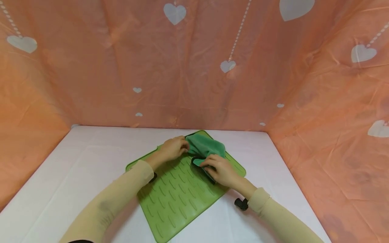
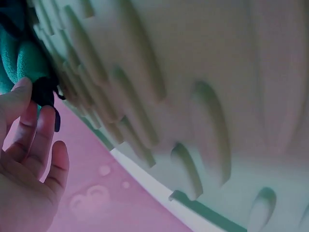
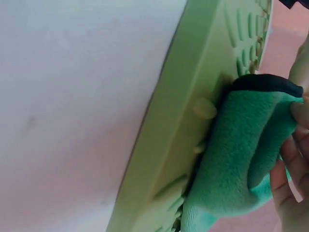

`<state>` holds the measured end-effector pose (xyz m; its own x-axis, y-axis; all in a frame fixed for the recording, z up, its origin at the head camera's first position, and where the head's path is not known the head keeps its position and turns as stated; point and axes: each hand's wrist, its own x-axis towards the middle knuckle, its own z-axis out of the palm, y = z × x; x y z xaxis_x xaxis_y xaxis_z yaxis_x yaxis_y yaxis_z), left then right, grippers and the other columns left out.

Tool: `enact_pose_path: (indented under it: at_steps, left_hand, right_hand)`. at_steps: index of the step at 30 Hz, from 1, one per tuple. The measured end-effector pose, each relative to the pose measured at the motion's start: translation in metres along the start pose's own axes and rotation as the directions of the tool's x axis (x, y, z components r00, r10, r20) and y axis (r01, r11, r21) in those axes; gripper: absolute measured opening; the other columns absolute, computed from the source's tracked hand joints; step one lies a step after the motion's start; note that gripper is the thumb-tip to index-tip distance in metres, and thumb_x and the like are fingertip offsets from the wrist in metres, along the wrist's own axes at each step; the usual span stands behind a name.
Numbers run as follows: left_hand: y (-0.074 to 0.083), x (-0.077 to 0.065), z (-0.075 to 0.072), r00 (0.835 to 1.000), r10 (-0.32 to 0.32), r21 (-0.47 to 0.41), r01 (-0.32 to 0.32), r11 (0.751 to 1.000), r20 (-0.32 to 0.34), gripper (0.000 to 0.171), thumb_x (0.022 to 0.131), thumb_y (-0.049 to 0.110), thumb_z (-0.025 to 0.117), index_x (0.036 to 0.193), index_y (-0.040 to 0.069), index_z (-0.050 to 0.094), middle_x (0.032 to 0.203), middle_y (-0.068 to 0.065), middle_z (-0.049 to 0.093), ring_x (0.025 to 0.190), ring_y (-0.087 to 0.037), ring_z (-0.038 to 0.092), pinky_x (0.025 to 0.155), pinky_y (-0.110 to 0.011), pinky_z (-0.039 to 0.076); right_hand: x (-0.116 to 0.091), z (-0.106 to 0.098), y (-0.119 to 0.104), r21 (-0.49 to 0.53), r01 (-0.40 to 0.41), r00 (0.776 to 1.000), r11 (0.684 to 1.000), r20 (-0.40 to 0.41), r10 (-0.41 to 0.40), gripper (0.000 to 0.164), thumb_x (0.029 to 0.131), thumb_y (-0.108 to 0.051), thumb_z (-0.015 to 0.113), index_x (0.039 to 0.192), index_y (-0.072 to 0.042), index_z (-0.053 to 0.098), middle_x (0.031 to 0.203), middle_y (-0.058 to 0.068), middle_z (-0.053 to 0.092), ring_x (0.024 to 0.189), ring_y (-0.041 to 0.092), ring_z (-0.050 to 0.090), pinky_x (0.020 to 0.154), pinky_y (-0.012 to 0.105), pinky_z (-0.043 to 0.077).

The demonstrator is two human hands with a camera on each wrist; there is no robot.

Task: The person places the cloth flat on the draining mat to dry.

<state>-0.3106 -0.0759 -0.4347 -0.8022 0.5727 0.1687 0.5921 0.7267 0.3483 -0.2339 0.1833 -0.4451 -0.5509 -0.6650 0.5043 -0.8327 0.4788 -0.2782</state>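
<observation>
Presently, the green cloth lies between the left hand, pinching its left edge, and right hand, pinching its near edge.

Your L slv, back from the L grip, is beige fabric w/ a matching cuff. Farther back from that grip it has a greyish patch, smudge or print unclear. Your R slv, behind the R grip, matches, w/ its own thick beige cuff. Just behind that grip you've a stubby blk wrist fitting, rounded end.
</observation>
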Motion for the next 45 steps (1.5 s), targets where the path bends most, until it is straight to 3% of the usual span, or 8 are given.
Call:
enact_pose_path:
  at_steps: [8, 16, 23, 31, 39, 45]
  left_hand:
    - [0.003, -0.005, -0.013, 0.999, 0.014, -0.040, -0.016, 0.999, -0.044, 0.009, 0.100, 0.018, 0.071, 0.105, 0.014, 0.077, 0.103, -0.001, 0.064, 0.087, -0.018, 0.064, 0.074, -0.035, 0.055]
    - [-0.001, -0.016, -0.031, 0.997, 0.040, -0.069, -0.045, 0.997, -0.069, 0.010, 0.101, 0.017, 0.069, 0.108, 0.015, 0.077, 0.103, 0.000, 0.062, 0.081, -0.012, 0.061, 0.070, -0.033, 0.053]
    - [-0.007, -0.031, -0.048, 0.999, 0.022, -0.065, -0.025, 0.998, -0.038, 0.009, 0.101, 0.015, 0.070, 0.107, 0.016, 0.077, 0.099, 0.002, 0.061, 0.082, -0.012, 0.060, 0.071, -0.034, 0.053]
    - [-0.025, -0.046, -0.059, 1.000, 0.011, -0.038, -0.010, 0.999, 0.028, 0.009, 0.100, 0.011, 0.070, 0.104, 0.016, 0.077, 0.100, 0.002, 0.062, 0.087, -0.015, 0.063, 0.075, -0.037, 0.055]
    - [-0.043, -0.049, -0.044, 0.998, 0.016, 0.031, -0.018, 0.999, 0.058, 0.006, 0.099, 0.011, 0.072, 0.099, 0.016, 0.077, 0.096, 0.000, 0.062, 0.083, -0.016, 0.063, 0.071, -0.037, 0.055]
    - [-0.045, -0.048, -0.029, 0.998, 0.039, 0.073, -0.043, 0.996, 0.055, 0.007, 0.099, 0.011, 0.071, 0.103, 0.014, 0.078, 0.097, -0.001, 0.062, 0.084, -0.020, 0.066, 0.072, -0.038, 0.058]
  right_hand:
    - [-0.010, -0.011, 0.002, 0.045, 0.051, 0.992, 0.998, -0.120, -0.045, 0.024, 0.086, 0.007, 0.080, 0.105, -0.007, 0.078, 0.104, 0.005, 0.071, 0.093, 0.020, 0.067, 0.077, 0.034, 0.058]
    - [-0.022, -0.021, 0.002, 0.063, 0.038, 0.989, 0.997, -0.148, -0.028, 0.028, 0.084, 0.009, 0.081, 0.104, -0.010, 0.078, 0.103, 0.002, 0.071, 0.092, 0.018, 0.067, 0.074, 0.032, 0.057]
    - [-0.034, -0.025, 0.004, 0.062, 0.025, 0.996, 0.998, -0.085, -0.019, 0.027, 0.084, 0.008, 0.081, 0.103, -0.011, 0.079, 0.102, 0.000, 0.071, 0.093, 0.018, 0.068, 0.077, 0.034, 0.059]
    - [-0.046, -0.031, 0.013, 0.061, 0.050, 0.999, 0.997, 0.013, -0.051, 0.027, 0.082, 0.009, 0.081, 0.099, -0.012, 0.078, 0.100, -0.001, 0.072, 0.095, 0.019, 0.069, 0.080, 0.037, 0.059]
    - [-0.053, -0.033, 0.022, -0.045, 0.072, 0.987, 0.996, 0.145, -0.065, 0.026, 0.083, 0.005, 0.083, 0.094, -0.018, 0.077, 0.103, -0.003, 0.073, 0.099, 0.019, 0.064, 0.083, 0.036, 0.058]
    - [-0.051, -0.035, 0.022, -0.095, 0.064, 0.976, 0.993, 0.213, -0.042, 0.025, 0.086, 0.005, 0.080, 0.097, -0.018, 0.078, 0.105, -0.005, 0.074, 0.100, 0.018, 0.066, 0.085, 0.036, 0.058]
